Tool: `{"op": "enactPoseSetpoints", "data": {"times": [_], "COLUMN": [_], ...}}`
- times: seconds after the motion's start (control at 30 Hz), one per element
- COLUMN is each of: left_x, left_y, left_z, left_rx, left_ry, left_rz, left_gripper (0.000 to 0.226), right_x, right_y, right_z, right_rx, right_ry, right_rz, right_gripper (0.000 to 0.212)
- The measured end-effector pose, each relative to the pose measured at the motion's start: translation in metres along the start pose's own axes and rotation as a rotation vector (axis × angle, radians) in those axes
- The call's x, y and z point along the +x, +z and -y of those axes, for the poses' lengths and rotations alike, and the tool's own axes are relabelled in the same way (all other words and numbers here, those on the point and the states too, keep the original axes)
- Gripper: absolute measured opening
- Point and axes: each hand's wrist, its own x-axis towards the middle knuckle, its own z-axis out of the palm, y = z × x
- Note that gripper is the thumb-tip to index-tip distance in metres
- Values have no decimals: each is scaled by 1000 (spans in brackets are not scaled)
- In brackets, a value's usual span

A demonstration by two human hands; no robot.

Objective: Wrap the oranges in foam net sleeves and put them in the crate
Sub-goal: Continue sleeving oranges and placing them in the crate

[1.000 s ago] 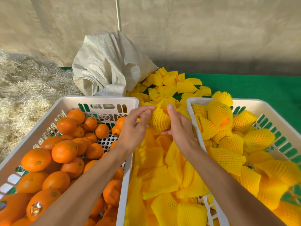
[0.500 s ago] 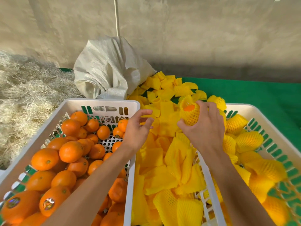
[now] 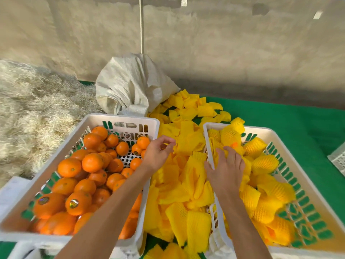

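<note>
Bare oranges (image 3: pixel 92 162) fill the white left crate (image 3: pixel 121 118). Oranges wrapped in yellow foam net fill the white right crate (image 3: pixel 261 129). Between the crates lies a pile of loose yellow foam net sleeves (image 3: pixel 186 176). My left hand (image 3: pixel 158 153) hovers at the left crate's right rim, fingers loosely curled, holding nothing. My right hand (image 3: pixel 226 166) lies spread over the right crate's left wall, fingertips by a wrapped orange (image 3: pixel 230 137) whose orange skin shows at its open end.
A white woven sack (image 3: pixel 130 86) stands behind the crates, with straw (image 3: pixel 37 103) to its left. A green cloth (image 3: pixel 289 120) covers the surface. A white mesh object (image 3: pixel 338 158) sits at the right edge, and paper (image 3: pixel 9 193) at the left.
My right hand carried the wrapped orange from the middle into the right crate and let it go. My left hand released it and stayed near the left crate's rim.
</note>
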Motion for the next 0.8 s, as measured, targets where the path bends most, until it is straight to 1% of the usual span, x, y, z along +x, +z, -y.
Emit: {"op": "enactPoseSetpoints", "data": {"times": [0.1, 0.17, 0.23, 0.33, 0.43, 0.5, 0.57, 0.6, 0.67, 0.73, 0.8], "left_x": [-28, -50, -68, -85, -88, -88, -88, -87, -87, -86, -84], "left_y": [-7, -13, -19, -27, -32, -31, -29, -29, -30, -31, -33], "left_z": [-6, -4, 1, 9, 16, 20, 22, 23, 25, 24, 22], "left_rx": [-21, 15, 58, 93, 127, 118, 108, 99, 86, 97, 92], "left_ry": [-2, 26, 27, 52, 91, 104, 110, 115, 130, 137, 133], "left_rz": [-49, -56, -54, -29, 6, -1, -7, -8, -3, 1, 2], "left_gripper": [11, 12, 15, 21, 24, 25, 24, 24, 23, 21, 18], "right_x": [-7, -10, -14, -21, -26, -28, -29, -30, -33, -31, -28], "right_y": [0, 3, 10, 22, 24, 24, 24, 23, 20, 19, 19], "right_z": [18, 33, 44, 49, 48, 49, 50, 51, 52, 50, 47], "right_rx": [5, 25, -33, -257, -350, -356, -279, -211, -29, 134, 127], "right_ry": [-213, -319, -344, -342, -338, -330, -314, -306, -264, -177, -154], "right_rz": [40, 118, 251, 383, 440, 453, 476, 480, 472, 465, 527], "right_gripper": [44, 38, 40, 51, 49, 54, 56, 53, 43, 32, 30]}}
